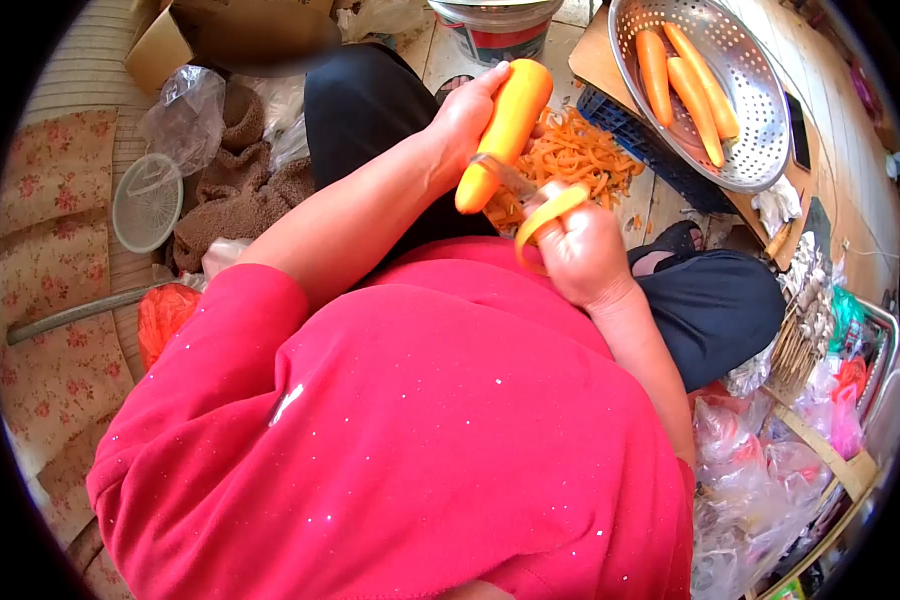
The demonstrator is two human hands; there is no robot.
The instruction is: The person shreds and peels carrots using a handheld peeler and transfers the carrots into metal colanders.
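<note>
Carrot (521, 105) fills the left hand (463, 117) at twelve o'clock, right hand (582, 250) grips the peeler (556, 209): peeling, it seems; next stroke needs steadiness!

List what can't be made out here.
- Left hand: some fingers, head view, hidden behind the carrot.
- Peeler: the gripped part of its handle, head view, hidden by the right hand.
- Peels: part of the pile, head view, hidden by the carrot and hands.
- Bucket: top, head view, cut off by the top edge; label too small to read.
</note>
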